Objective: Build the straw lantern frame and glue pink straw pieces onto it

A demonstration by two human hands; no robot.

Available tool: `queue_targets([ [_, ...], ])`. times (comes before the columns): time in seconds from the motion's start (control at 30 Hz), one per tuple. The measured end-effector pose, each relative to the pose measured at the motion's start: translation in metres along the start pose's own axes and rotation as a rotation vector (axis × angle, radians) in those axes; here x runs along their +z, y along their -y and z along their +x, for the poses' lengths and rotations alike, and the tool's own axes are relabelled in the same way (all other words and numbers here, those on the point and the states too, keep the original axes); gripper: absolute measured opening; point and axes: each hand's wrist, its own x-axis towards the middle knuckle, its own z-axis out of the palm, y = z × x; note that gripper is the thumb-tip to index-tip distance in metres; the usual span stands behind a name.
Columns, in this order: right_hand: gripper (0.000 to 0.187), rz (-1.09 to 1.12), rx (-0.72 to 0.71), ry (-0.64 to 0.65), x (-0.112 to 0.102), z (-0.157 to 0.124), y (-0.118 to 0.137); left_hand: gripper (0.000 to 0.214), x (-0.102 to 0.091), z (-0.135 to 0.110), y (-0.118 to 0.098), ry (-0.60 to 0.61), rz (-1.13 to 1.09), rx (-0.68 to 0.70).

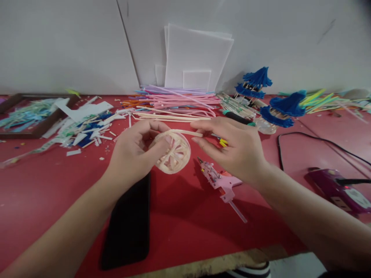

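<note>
My left hand (pixel 139 148) is closed on a round cream wheel (pixel 173 154) with spokes and pink parts, its thumb lying across the wheel's left side. A cream pipe cleaner (pixel 185 132) follows the wheel's top rim, and its free end runs right. Thumb and fingers of my right hand (pixel 232 143) pinch that end. Below my right hand a pink glue gun (pixel 218 179) lies on the red table, a clear glue stick (pixel 238 211) jutting from its back. A black phone (pixel 127 227) rests under my left wrist.
Bundled pipe cleaners (pixel 174 101) lie along the wall below white sheets (pixel 197 54). Scraps (pixel 87 127) and a brown tray (pixel 37 131) are at left. Two blue-roofed models (pixel 285 106) stand back right. A purple power strip (pixel 339 191) with a black cord (pixel 319 137) sits at right.
</note>
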Motion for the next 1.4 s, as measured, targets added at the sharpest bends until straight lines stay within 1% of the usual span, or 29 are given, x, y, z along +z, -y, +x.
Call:
queue_targets([
  [0.1,0.017,0.001,-0.058,-0.028,0.002,0.001,0.0,0.011,-0.001,0.0,0.001,0.016,0.014,0.012],
  [0.4,0.015,0.028,0.003,-0.027,0.002,0.0,0.003,0.014,0.0,0.0,0.002,0.008,0.054,0.017],
  [0.5,0.013,0.051,0.019,-0.027,0.002,-0.002,0.004,0.013,0.001,0.001,0.002,0.004,0.034,0.018],
  [0.67,0.011,0.084,0.035,-0.013,0.002,-0.006,0.005,0.013,0.002,0.001,0.001,0.003,-0.019,-0.021],
  [0.87,0.011,0.103,-0.009,0.017,0.002,-0.008,0.005,0.013,0.003,0.002,0.002,-0.019,0.003,-0.011],
  [1.0,0.007,0.109,-0.025,0.015,0.003,-0.009,0.002,0.014,0.003,0.002,0.003,-0.028,0.021,-0.006],
  [1.13,0.008,0.139,-0.023,0.01,0.004,-0.01,0.002,0.012,0.003,0.002,0.002,-0.032,0.006,-0.013],
  [1.2,0.009,0.193,0.032,0.017,0.005,-0.01,0.004,0.013,0.003,0.001,0.001,-0.038,-0.001,-0.026],
  [1.23,0.009,0.234,0.084,0.021,0.006,-0.01,0.005,0.013,0.003,0.001,0.0,-0.043,-0.005,-0.037],
  [1.4,0.006,0.587,0.424,0.025,0.012,-0.009,0.012,0.013,0.004,-0.002,-0.004,-0.04,-0.021,-0.111],
])
